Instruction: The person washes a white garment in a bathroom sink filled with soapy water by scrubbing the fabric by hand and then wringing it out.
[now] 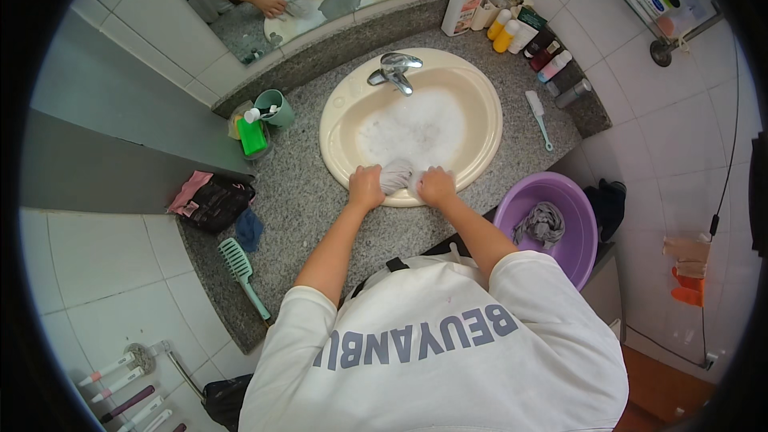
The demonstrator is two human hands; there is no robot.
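Both of my hands grip a wet light-grey cloth [396, 177] at the near rim of an oval cream sink [332, 124]. My left hand [367, 187] is closed on the cloth's left end. Its right end is in my right hand [436, 186], whose fingers are curled with some foam on them. White suds [412, 128] fill the basin behind the cloth. A chrome faucet [395, 72] stands at the sink's far side. What lies under the foam is hidden.
Right of me sits a purple basin [588, 232] with a grey cloth [543, 225] inside. A white brush [540, 120] lies right of the sink. On the left are a green cup [276, 108], a green soap box [252, 137] and a comb [240, 268]. Bottles [502, 28] line the back right.
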